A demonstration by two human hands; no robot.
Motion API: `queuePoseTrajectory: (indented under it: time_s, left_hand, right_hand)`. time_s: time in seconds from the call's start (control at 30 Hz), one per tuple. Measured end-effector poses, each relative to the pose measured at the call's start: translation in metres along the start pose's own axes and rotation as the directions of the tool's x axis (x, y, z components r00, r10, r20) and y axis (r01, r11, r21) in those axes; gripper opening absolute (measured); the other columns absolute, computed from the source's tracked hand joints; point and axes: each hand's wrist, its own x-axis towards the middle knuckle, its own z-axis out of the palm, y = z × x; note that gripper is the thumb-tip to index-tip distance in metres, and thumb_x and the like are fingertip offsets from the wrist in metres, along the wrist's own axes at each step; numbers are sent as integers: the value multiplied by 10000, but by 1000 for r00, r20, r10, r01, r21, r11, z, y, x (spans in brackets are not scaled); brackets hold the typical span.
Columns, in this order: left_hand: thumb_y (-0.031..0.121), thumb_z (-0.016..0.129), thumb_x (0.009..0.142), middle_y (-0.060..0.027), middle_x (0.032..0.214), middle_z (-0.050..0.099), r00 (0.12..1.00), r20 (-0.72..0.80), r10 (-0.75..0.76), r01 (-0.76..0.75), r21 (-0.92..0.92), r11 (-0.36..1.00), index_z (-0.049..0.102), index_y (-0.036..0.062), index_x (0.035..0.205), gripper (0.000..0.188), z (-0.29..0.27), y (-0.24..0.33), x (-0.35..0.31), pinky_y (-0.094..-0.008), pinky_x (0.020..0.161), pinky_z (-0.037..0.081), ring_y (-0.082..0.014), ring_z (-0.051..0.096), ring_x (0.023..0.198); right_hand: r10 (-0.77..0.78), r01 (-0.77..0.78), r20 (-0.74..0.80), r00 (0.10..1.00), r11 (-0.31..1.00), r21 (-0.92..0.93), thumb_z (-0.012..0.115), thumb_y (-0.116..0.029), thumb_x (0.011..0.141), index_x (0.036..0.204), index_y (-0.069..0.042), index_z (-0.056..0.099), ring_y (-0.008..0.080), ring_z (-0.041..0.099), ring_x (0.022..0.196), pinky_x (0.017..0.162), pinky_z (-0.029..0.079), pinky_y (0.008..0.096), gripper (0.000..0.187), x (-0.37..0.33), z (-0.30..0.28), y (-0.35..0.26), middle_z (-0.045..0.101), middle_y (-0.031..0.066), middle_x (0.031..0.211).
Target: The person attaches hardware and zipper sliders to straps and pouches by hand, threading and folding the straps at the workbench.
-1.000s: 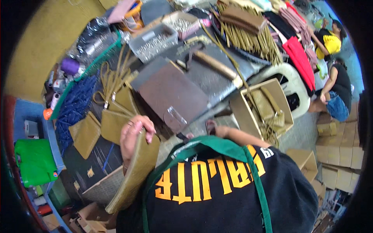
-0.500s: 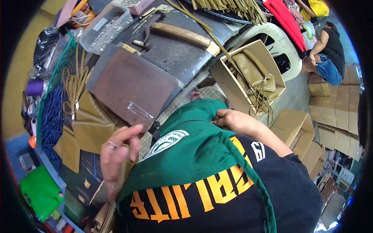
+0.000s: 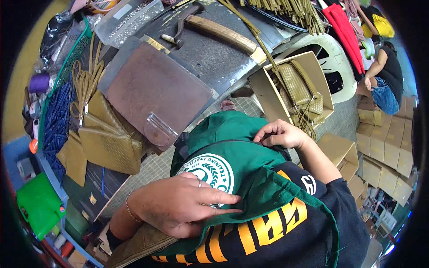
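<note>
A green apron [image 3: 219, 127] with a round white emblem covers my lap and front. My left hand [image 3: 174, 203], wearing a ring and a bracelet, lies on the apron with its fingers stretched out. My right hand [image 3: 282, 135] is closed in a pinch at the apron's dark-edged fold. Beneath my left forearm runs an olive-brown piece [image 3: 145, 248], partly hidden. In front of me a brown board [image 3: 161, 89] rests on the worktable, with a clear plastic strip [image 3: 161, 125] on its near corner.
A wooden-handled hammer [image 3: 223, 32] lies on the dark worktable. Woven olive bags [image 3: 107, 143] sit at left; another bag [image 3: 297, 89] fills a carton at right. A clear bin [image 3: 129, 22] holds small metal pieces. Another person [image 3: 385, 76] sits at far right.
My left hand has come from the left side onto the apron, its fingers straightening. My right hand has stayed at the apron fold. The view has shifted slightly.
</note>
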Motion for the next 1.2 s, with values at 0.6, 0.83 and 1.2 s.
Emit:
queuePoseTrajectory:
  time_s: [0.6,0.83,1.2]
  left_hand:
    - [3,510,611,-148,1026,517,923,-355,150,-157,11,988,540,-4,982,372,1,-10,29,-345,726,440,-296,525,892]
    - [-47,439,633,-195,1033,510,927,-350,134,-168,-67,984,546,-65,916,303,-3,-10,37,-346,805,409,-322,515,938]
    - [68,440,763,-210,1040,514,865,-485,130,-264,-218,940,527,-76,1021,308,-11,-16,13,-349,876,345,-298,489,989]
  right_hand:
    - [301,-194,-29,953,535,-823,486,-202,719,1184,-3,371,313,485,1000,849,378,349,519,82,-15,-7,483,215,1101]
    - [-173,-46,-119,978,378,-925,466,-206,767,1060,-15,502,297,493,996,813,397,367,351,131,-54,88,501,219,1070]
    - [108,-57,9,994,594,-803,472,-206,778,1095,-29,481,285,455,1051,871,359,349,363,103,-26,21,475,187,1124]
